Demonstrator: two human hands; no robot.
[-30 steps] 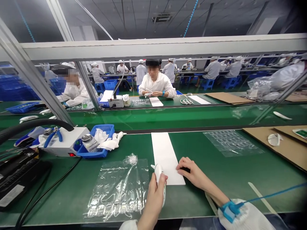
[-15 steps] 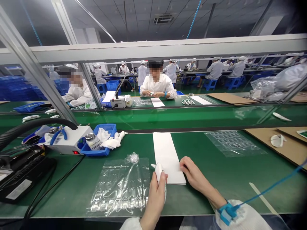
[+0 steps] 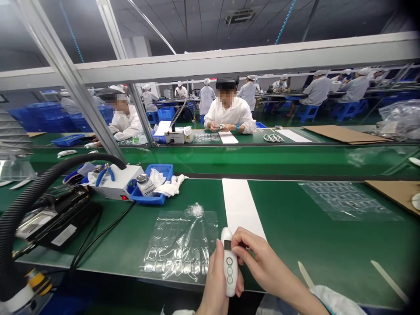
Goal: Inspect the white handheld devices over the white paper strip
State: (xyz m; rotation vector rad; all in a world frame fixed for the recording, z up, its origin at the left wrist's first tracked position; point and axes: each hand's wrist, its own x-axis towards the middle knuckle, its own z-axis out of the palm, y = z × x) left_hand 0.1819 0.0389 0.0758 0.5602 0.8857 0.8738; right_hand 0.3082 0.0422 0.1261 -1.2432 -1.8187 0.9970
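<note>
A white handheld device (image 3: pixel 230 273) with a small dark screen and round buttons stands upright near the table's front edge, its button side facing me. My left hand (image 3: pixel 215 280) is wrapped round it from the left and behind. The fingers of my right hand (image 3: pixel 254 251) are pinched together at the right side of the screen; what they grip, if anything, is too small to make out. Behind the device lies a white paper strip (image 3: pixel 243 203). Clear plastic bags (image 3: pixel 180 240) lie flat to the left of my hands.
A blue tray (image 3: pixel 149 199) holds a jar and white cloths. Left of it are a white box (image 3: pixel 114 186), a black hose (image 3: pixel 42 183) and black equipment (image 3: pixel 62 223). Plastic sheeting (image 3: pixel 348 201) and cardboard (image 3: pixel 397 192) lie right. Across the bench sits a person (image 3: pixel 229 111).
The device has turned so its screen and buttons face the camera. My right hand has moved from the paper to the device. The view has shifted left.
</note>
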